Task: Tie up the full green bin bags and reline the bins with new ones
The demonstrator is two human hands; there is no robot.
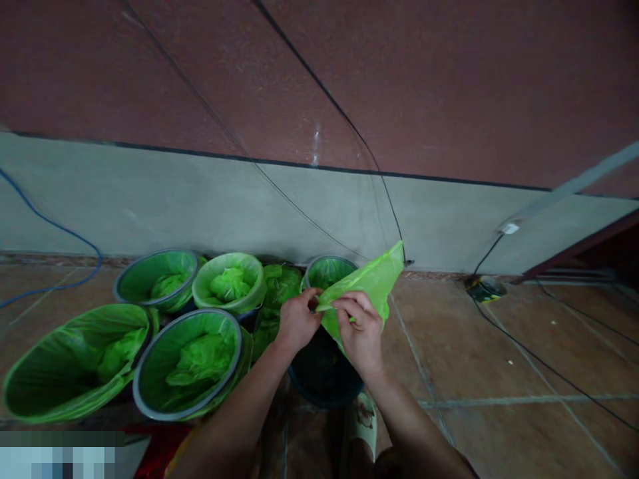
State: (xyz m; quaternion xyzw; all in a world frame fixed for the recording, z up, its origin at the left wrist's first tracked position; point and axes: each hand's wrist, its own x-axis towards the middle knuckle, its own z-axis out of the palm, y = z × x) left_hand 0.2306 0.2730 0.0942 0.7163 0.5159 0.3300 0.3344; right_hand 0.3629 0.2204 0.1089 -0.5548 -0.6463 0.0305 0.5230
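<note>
A thin green plastic bag is stretched between my two hands, its pointed end sticking out to the upper right. My left hand pinches the bag's near edge at the left. Close beside it, my right hand is closed on the same edge with curled fingers. Below both hands stands a dark bin with no green liner visible in it. Just behind the bag is a lined bin, partly covered by the bag and my left hand.
Several green-lined bins, among them a grey-rimmed one and a large one, stand at the left along the wall. A black cable crosses the tiles at right, near a small dark container. A blue cable lies far left.
</note>
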